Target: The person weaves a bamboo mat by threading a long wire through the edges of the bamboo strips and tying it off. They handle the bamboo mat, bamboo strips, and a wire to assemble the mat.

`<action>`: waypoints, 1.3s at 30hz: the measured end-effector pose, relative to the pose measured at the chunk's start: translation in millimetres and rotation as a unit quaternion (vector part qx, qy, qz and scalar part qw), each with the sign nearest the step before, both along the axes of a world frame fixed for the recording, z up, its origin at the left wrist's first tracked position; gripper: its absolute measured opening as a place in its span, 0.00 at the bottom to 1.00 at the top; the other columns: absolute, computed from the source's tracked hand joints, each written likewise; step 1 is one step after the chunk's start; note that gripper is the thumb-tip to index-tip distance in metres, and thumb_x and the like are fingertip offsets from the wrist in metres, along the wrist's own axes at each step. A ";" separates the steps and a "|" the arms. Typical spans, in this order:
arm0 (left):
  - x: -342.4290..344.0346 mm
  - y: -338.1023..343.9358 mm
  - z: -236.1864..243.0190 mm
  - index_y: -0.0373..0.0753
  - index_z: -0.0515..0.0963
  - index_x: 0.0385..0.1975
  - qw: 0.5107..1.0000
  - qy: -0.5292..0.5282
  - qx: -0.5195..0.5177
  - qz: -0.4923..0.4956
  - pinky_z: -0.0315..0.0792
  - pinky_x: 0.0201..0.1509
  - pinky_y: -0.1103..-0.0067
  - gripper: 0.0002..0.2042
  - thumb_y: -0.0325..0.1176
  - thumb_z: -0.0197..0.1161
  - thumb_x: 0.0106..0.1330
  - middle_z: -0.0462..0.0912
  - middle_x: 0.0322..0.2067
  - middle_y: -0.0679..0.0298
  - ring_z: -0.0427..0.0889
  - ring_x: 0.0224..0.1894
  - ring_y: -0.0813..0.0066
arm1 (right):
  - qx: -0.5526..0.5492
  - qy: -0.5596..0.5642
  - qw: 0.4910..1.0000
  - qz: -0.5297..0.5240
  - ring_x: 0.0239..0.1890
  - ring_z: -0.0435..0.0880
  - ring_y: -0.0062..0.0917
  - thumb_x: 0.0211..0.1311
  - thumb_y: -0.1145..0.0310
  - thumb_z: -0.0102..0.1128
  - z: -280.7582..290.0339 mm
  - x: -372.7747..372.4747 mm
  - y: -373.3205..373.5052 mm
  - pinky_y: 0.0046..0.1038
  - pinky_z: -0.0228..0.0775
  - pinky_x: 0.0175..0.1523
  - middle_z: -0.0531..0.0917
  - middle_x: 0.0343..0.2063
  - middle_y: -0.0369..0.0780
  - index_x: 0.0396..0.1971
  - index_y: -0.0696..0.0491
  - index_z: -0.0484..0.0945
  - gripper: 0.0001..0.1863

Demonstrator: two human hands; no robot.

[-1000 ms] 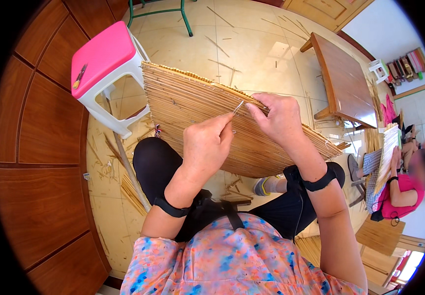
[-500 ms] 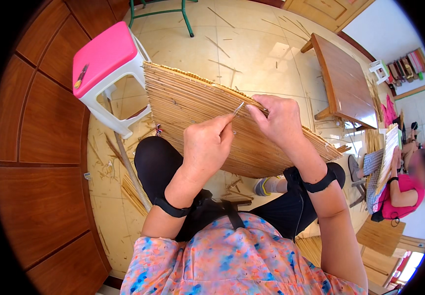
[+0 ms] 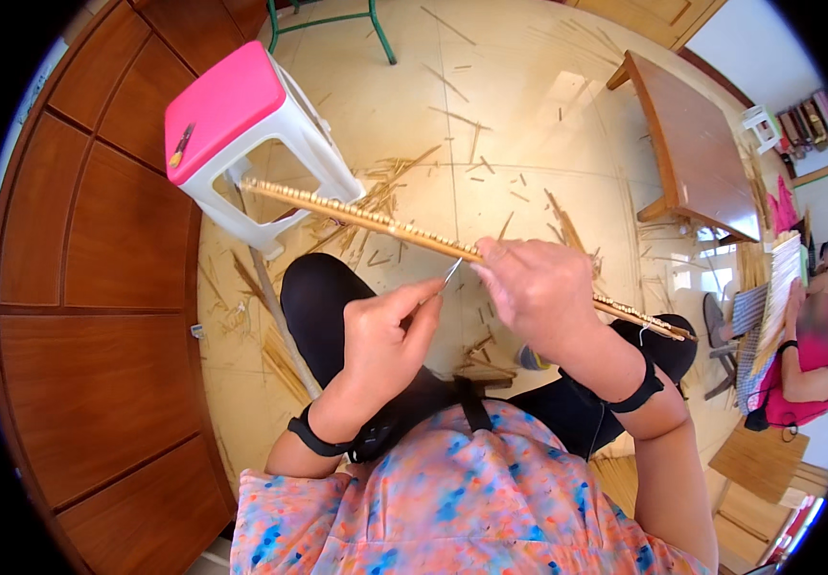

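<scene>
- Straw-coloured mat (image 3: 395, 228), out in front of the flowered shirt (image 3: 462, 489), now edge-on — broad face showed earlier.
- Right hand (image 3: 536, 285): thumb and fingers pinching the mat's edge.
- Left hand (image 3: 383, 337): pinching a slim metallic tool (image 3: 452, 270), tip at that edge.

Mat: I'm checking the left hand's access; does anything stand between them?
Only the silver tool pinched in the left hand, angled up toward the mat; nothing else visible stands between them.
</scene>
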State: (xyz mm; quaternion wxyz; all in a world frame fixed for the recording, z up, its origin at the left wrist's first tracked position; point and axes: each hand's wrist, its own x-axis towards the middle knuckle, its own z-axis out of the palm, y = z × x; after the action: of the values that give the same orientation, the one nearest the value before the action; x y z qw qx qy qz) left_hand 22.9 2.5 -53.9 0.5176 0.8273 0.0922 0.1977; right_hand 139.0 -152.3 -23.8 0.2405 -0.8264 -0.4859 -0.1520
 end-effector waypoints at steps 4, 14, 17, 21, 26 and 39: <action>-30.4 4.1 -12.7 0.29 0.83 0.38 0.997 0.069 -0.035 -0.018 0.69 0.26 0.85 0.08 0.17 0.62 0.59 0.82 0.21 0.59 0.78 0.22 0.83 | -0.042 0.013 0.999 0.021 0.22 0.79 0.29 0.47 0.73 0.67 -19.6 -26.7 -3.4 0.29 0.71 0.26 0.80 0.24 0.38 0.36 0.57 0.80 0.14; -59.6 15.8 -29.4 0.31 0.83 0.38 0.997 0.059 -0.014 -0.051 0.69 0.22 0.80 0.10 0.17 0.62 0.57 0.78 0.18 0.58 0.78 0.17 0.72 | 0.001 0.045 0.999 0.027 0.33 0.84 0.29 0.48 0.71 0.60 -34.0 -65.2 -8.3 0.26 0.76 0.33 0.83 0.36 0.42 0.44 0.59 0.80 0.20; -65.1 20.3 -30.0 0.31 0.83 0.39 0.993 0.096 0.003 -0.066 0.68 0.21 0.80 0.11 0.17 0.63 0.56 0.77 0.17 0.59 0.76 0.16 0.73 | -0.001 0.049 0.999 0.019 0.33 0.85 0.30 0.48 0.70 0.60 -37.8 -72.1 -7.7 0.26 0.76 0.32 0.83 0.37 0.43 0.44 0.58 0.81 0.20; -68.7 22.3 -37.4 0.32 0.84 0.41 0.992 0.091 -0.018 -0.080 0.68 0.20 0.80 0.12 0.18 0.64 0.56 0.76 0.16 0.60 0.76 0.16 0.73 | -0.013 0.051 0.998 0.014 0.32 0.85 0.32 0.50 0.70 0.59 -38.5 -78.4 -8.4 0.26 0.76 0.32 0.84 0.37 0.44 0.44 0.57 0.82 0.18; -70.2 21.8 -43.5 0.32 0.84 0.41 0.992 0.086 -0.030 -0.085 0.69 0.21 0.79 0.12 0.19 0.63 0.57 0.76 0.16 0.61 0.76 0.16 0.73 | -0.023 0.060 0.998 0.029 0.32 0.86 0.35 0.53 0.69 0.59 -39.0 -78.2 -12.0 0.27 0.78 0.32 0.85 0.37 0.47 0.43 0.56 0.83 0.17; -71.7 19.0 -32.4 0.29 0.83 0.38 0.980 0.130 -0.097 -0.113 0.79 0.35 0.79 0.10 0.19 0.64 0.56 0.87 0.30 0.53 0.87 0.30 0.66 | -0.028 0.074 0.995 0.056 0.32 0.86 0.36 0.55 0.68 0.59 -38.2 -80.8 -18.9 0.28 0.79 0.35 0.85 0.35 0.46 0.43 0.58 0.83 0.17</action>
State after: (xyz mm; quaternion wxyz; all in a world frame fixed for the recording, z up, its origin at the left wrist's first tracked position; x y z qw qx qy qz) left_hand -48.8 21.5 -86.4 0.5983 0.7967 0.0834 0.0192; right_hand 58.2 -171.2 -62.0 0.2611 -0.8132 -0.5164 -0.0629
